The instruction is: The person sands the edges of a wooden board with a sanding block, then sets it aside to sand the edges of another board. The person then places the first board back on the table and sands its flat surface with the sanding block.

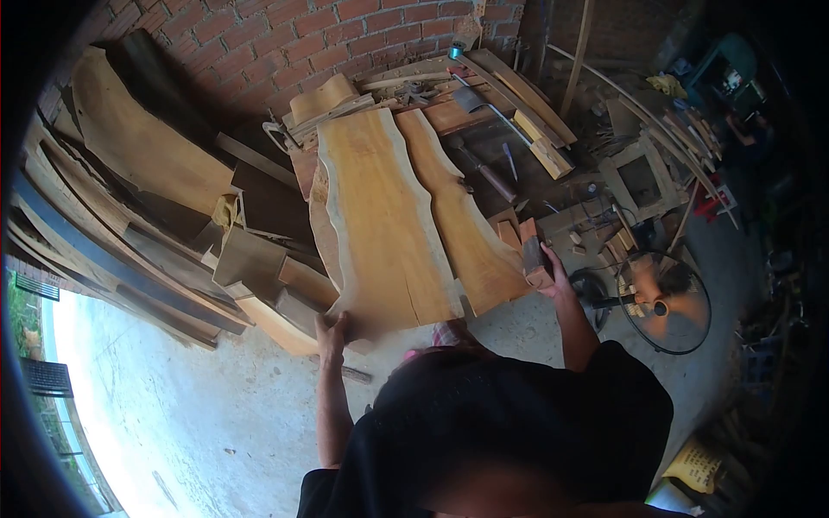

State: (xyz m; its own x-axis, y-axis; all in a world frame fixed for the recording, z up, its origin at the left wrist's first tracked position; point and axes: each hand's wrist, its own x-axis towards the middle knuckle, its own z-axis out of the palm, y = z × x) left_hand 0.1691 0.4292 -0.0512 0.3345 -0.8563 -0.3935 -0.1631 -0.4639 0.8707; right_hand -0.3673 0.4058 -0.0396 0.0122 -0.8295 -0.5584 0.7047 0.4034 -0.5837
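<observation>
A wide live-edge wooden slab (380, 224) lies on the workbench, its near end toward me. Along its right side is a narrower live-edge slab (462, 216), with a dark gap between the two. At the near left corner of the wide slab, my left hand (332, 335) is closed on the edge; some of its fingers are hidden. My right hand (557, 274) grips a reddish-brown wooden block (534, 255) with a dark side face, by the narrow slab's near right corner.
Curved planks (147, 129) lean at the left by a brick wall (285, 43). A mallet-like tool (488, 173) and a long-handled tool (473, 100) lie on the bench. To the right stand a fan (661, 302) and a wooden frame (641, 180). Concrete floor (190, 414) shows below.
</observation>
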